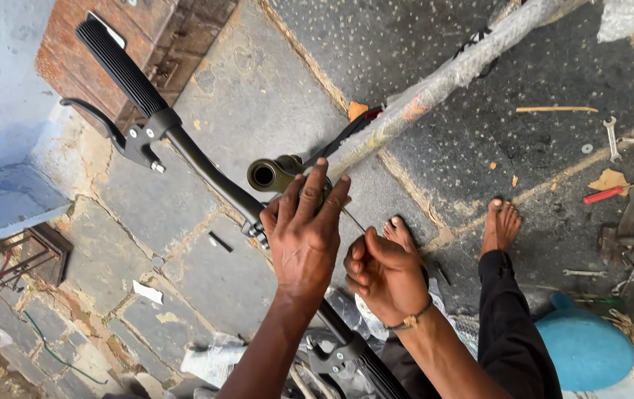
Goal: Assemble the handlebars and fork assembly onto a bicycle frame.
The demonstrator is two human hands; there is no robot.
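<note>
both hands work at the black steel bicycle handlebar [206,166]: left hand [304,240] clasps its centre beside the olive stem tube [271,174], right hand [385,277] pinches a thin wire just right. rigid, fairly heavy; the ribbed grip [121,66] looks least slippery.

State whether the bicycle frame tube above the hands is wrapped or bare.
Wrapped. The frame tube is covered in clear bubble wrap along its visible length, while the black handlebar beside it is bare.
</note>
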